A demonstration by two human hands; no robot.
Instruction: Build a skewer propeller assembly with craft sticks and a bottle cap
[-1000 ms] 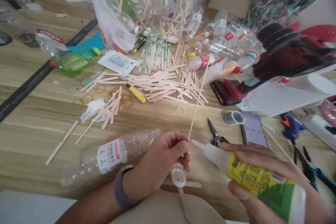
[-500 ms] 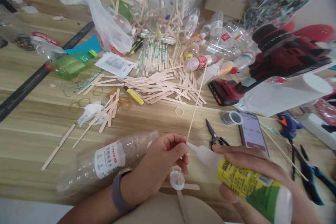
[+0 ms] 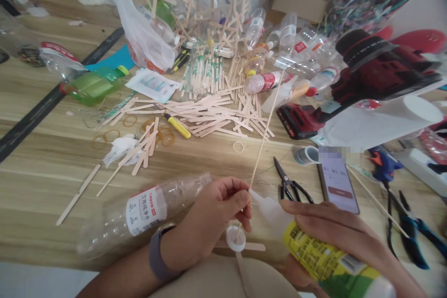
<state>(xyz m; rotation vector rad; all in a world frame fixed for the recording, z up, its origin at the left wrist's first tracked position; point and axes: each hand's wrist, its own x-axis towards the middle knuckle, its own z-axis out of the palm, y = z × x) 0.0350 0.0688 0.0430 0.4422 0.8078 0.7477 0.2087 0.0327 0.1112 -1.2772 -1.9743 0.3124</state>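
Between the thumb and fingers of my left hand (image 3: 223, 209) is pinched a thin wooden skewer (image 3: 268, 123), slanting up and away. Its lower end meets a white bottle cap (image 3: 235, 238), which lies over crossed craft sticks (image 3: 256, 246) by my body. My right hand (image 3: 338, 230) is wrapped round a yellow and green glue bottle (image 3: 323, 253), tilted with its white nozzle (image 3: 267, 207) pointing left. The nozzle tip is at the skewer, close against my left fingertips; whether glue is coming out I cannot tell. A clear plastic bottle (image 3: 146, 212) lies left of my left hand.
Black-handled scissors (image 3: 288, 181), a wire spool (image 3: 307, 154) and a phone (image 3: 337, 181) lie beyond my right hand. A heap of craft sticks (image 3: 213, 114) covers the middle. A red power tool (image 3: 366, 79) stands at right, pliers (image 3: 414, 233) nearer. Bottles crowd the back.
My right hand and the glue bottle have shifted a little left and down, the bottle tilting more steeply. The skewer's upper end has swung slightly right. My left hand stays put.
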